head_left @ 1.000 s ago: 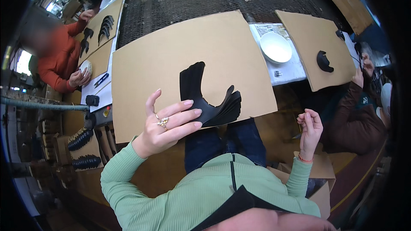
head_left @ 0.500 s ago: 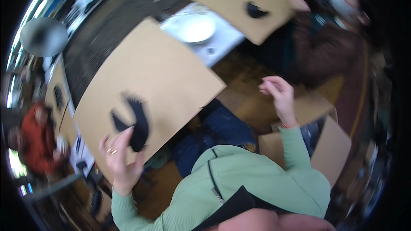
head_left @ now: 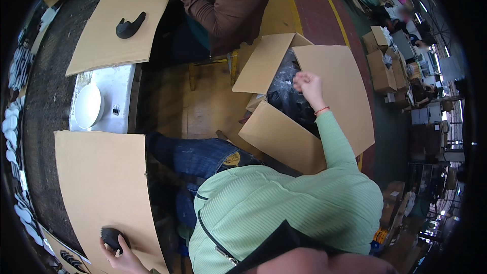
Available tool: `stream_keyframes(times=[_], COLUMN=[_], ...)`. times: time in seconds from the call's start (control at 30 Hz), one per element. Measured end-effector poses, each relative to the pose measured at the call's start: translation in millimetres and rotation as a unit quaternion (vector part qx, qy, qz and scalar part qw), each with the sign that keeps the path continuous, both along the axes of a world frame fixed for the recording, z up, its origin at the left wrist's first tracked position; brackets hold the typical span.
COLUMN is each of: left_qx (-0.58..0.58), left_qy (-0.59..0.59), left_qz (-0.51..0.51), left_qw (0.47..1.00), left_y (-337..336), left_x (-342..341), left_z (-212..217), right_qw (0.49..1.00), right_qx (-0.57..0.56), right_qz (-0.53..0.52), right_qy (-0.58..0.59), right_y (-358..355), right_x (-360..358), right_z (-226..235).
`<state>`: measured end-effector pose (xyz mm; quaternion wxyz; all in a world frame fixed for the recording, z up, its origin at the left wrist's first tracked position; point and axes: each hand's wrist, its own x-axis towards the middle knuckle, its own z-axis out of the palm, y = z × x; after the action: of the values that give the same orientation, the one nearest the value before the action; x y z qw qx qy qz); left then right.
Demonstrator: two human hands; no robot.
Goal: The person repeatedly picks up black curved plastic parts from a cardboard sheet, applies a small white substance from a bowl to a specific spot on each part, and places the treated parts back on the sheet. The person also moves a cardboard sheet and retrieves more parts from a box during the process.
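At the lower left, my left hand has its thumb and fingers round a black curved piece on the cardboard sheet. Part of that piece is hidden by the fingers. My right hand is over an open cardboard box to the right. Its fingers are curled together, and whatever they may hold cannot be made out. Inside the box lie clear plastic bags with dark contents.
A white bowl and a small black clip are on a white surface. Beyond, another cardboard sheet bears a black crescent-shaped piece, beside a seated co-worker in a brown sleeve. Pale pieces line the far left.
The view has turned to the right, bringing the box fully into sight. My right hand has moved over the box; my left hand stays at the black curved piece.
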<state>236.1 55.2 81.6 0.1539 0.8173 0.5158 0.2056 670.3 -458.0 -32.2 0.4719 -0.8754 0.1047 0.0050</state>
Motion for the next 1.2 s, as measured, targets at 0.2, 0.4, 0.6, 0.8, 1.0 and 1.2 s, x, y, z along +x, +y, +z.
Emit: stream_keyframes(times=[0.2, 0.4, 0.6, 0.8, 1.0, 1.2], left_qx=[0.015, 0.03, -0.032, -0.056, -0.018, 0.047], left_qy=[-0.037, -0.006, -0.037, -0.067, -0.076, -0.055], left_qz=[-0.039, -0.014, -0.012, -0.028, -0.046, 0.008], left_qw=[0.998, 0.999, 0.999, 0.996, 0.996, 0.997], left_y=[11.4, 12.2, 19.4, 29.0, 21.0, 2.7], left_x=[-1.7, -12.9, -21.4, -26.9, -18.8, -11.6], left_z=[-12.0, -18.7, -29.2, -37.0, -28.0, 2.5], right_qw=[0.982, 0.911, 0.877, 0.907, 0.907, 0.909], right_qx=[-0.177, -0.401, -0.471, -0.404, -0.379, -0.373], right_qz=[-0.038, -0.001, -0.091, -0.12, 0.026, 0.17], right_qy=[-0.058, -0.101, -0.008, -0.014, -0.182, 0.079], right_y=[-30.8, -36.5, -62.0, -72.3, -35.4, -25.8], right_x=[-9.0, 4.9, 11.1, 41.3, 43.2, 19.1], right_z=[-23.9, -12.8, -33.8, -37.8, -38.9, -92.4])
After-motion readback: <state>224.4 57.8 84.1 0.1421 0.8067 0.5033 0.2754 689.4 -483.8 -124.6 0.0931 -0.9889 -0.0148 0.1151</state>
